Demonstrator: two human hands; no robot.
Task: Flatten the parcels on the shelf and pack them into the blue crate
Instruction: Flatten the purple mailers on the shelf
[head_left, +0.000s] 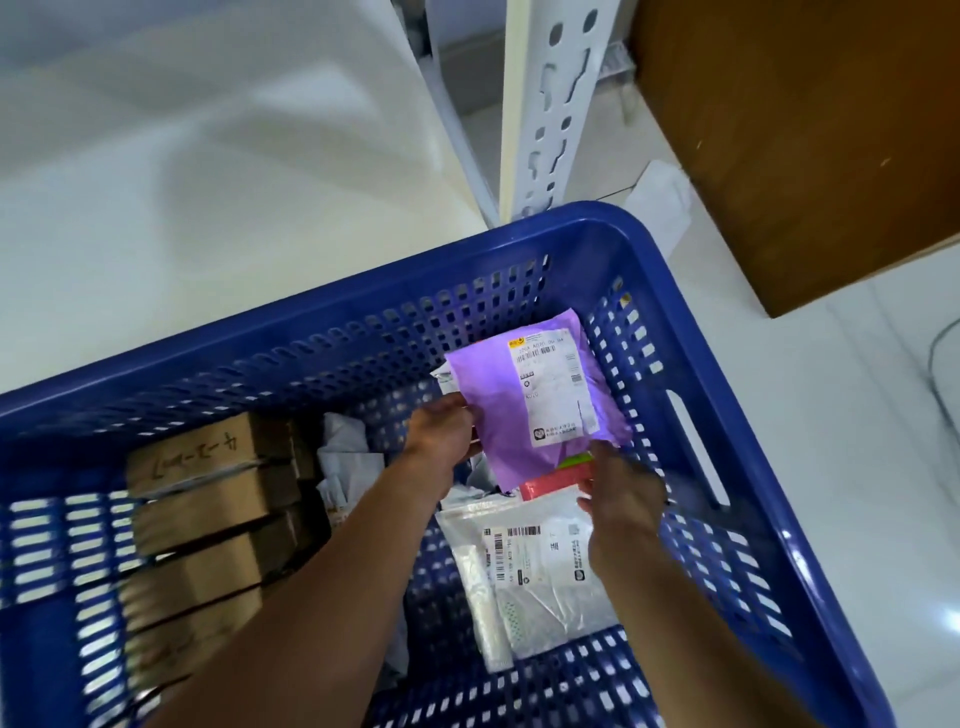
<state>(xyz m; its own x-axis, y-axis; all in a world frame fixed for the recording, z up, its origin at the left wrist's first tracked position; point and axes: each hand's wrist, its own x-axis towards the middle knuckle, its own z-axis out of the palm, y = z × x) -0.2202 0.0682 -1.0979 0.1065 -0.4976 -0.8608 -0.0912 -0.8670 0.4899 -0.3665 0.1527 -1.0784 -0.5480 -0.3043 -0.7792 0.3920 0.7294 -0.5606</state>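
- Both forearms reach down into the blue perforated plastic crate (675, 291). My hands are apart, one at each side of a flat purple plastic mailer with a white label (498, 415).
- My left hand (441, 431) has its fingers curled round the mailer's left edge and grips it.
- My right hand (621, 499) meets the mailer's near right corner. Its back hides the fingertips, so I cannot tell whether they pinch or only press.
- The mailer is already inside the crate, at the far right, lying over a flat red pack (558, 480). I cannot tell whether it rests there yet.
- Nearer me, a clear and silver plastic parcel with a barcode label (540, 577) lies on the crate floor. Brown cardboard boxes (208, 499) stand in a row on the left.
- Risk, as I judge it: slick plastic on the red pack's edge could let the mailer slide and settle crooked, wasting room. Pressing hard over that edge could crease the contents.
- Beyond the far rim are the white shelf board (208, 156) and a white slotted steel upright (550, 104).
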